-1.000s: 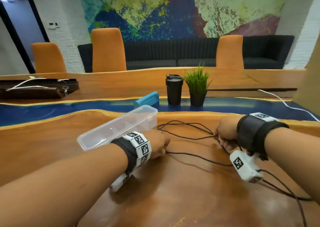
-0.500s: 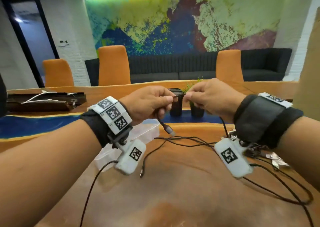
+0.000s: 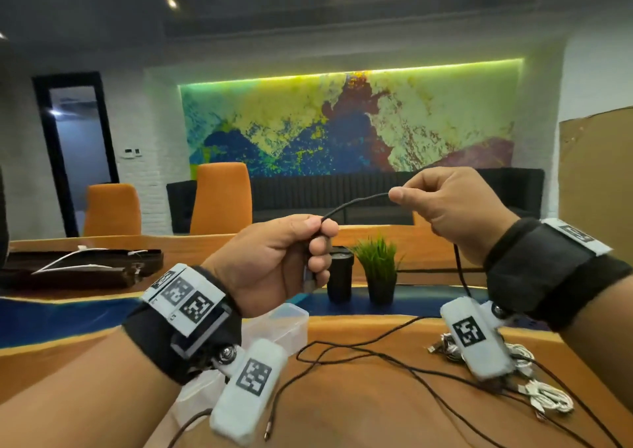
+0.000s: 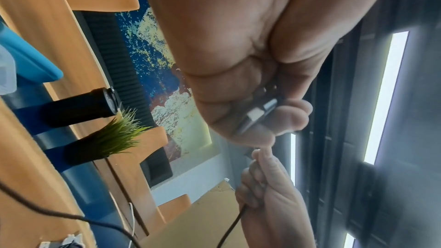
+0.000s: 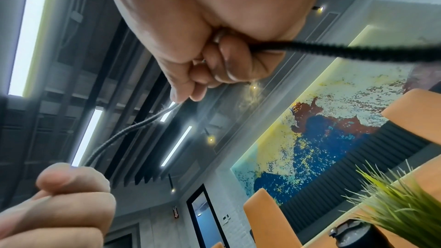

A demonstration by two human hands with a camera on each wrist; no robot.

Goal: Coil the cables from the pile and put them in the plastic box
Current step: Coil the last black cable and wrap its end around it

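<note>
Holding the black cable (image 3: pixel 356 200) up between both hands above the wooden table (image 3: pixel 376 410), you had your left hand (image 3: pixel 274 262) curled around its plug end, the metal connector (image 4: pixel 256 115) tucked against your palm. Your right hand (image 3: pixel 455 204) pinched the cord between thumb and forefinger a short way along, with the rest trailing down from that hand to loose loops on the table. The cord looked thin, light and limp, with a braided sheath that should have given fair grip, so it probably needed slight tension to form even turns. Taking it by the plug and feeding slack through the pinch seemed sensible. The plastic box (image 3: pixel 291 324) sat on the table below your left wrist, and 1 pile of white cables (image 3: pixel 544 396) lay under your right.
</note>
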